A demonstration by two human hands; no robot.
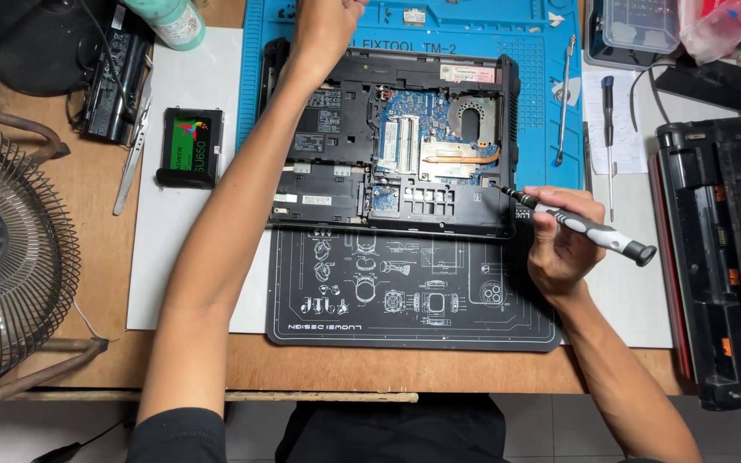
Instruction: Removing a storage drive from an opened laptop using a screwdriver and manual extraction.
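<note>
An open black laptop base (pixel 328 184) lies upside down on a blue work mat (pixel 542 94), its blue circuit board (pixel 426 129) and copper heat pipe exposed. My right hand (pixel 563 249) grips a grey and black screwdriver (pixel 589 227), whose tip touches the laptop's near right corner. My left hand (pixel 323 26) reaches across the laptop to the far edge of the blue mat; its fingers are cut off by the frame edge, so what they touch is hidden.
A black printed mat (pixel 413 296) lies in front of the laptop. A solid-state drive (pixel 189 147) and tweezers (pixel 133 159) lie left, beside a wire fan (pixel 6 249). More screwdrivers (pixel 608 129) and a second black laptop (pixel 722 257) sit right.
</note>
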